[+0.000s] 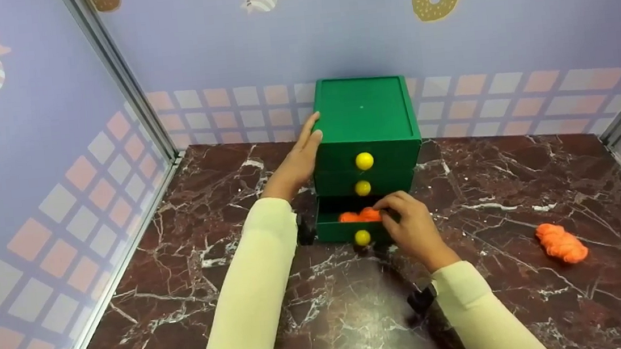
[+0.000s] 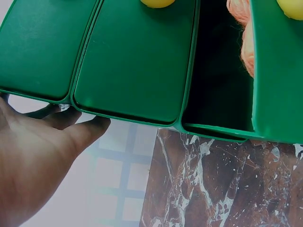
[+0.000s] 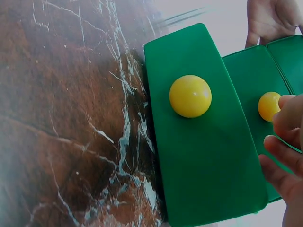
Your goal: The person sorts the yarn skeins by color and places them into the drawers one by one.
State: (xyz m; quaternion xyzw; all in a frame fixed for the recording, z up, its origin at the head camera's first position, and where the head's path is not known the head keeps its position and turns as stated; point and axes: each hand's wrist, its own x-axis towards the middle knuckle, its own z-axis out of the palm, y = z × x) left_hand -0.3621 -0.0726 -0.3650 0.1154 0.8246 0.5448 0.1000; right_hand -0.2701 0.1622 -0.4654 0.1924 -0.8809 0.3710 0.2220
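Observation:
A small green chest of drawers [image 1: 365,109] with yellow knobs stands against the back wall. Its bottom drawer [image 1: 330,232] is pulled out, with orange yarn [image 1: 351,217] lying inside. My left hand [image 1: 299,161] rests against the chest's left side, fingers extended; the left wrist view shows this hand [image 2: 38,151] beside the closed upper drawers. Over the right part of the drawer, my right hand [image 1: 411,226] has its loosely bent fingertips at the yarn. In the right wrist view, no yarn shows between these fingers [image 3: 284,120]; the drawer front [image 3: 208,156] hides its contents.
Another twisted bundle of orange yarn [image 1: 562,242] lies on the dark red marbled tabletop [image 1: 238,250], to the right. Purple patterned panels [image 1: 275,47] stand behind and at both sides. A metal strip [image 1: 133,83] marks the left corner.

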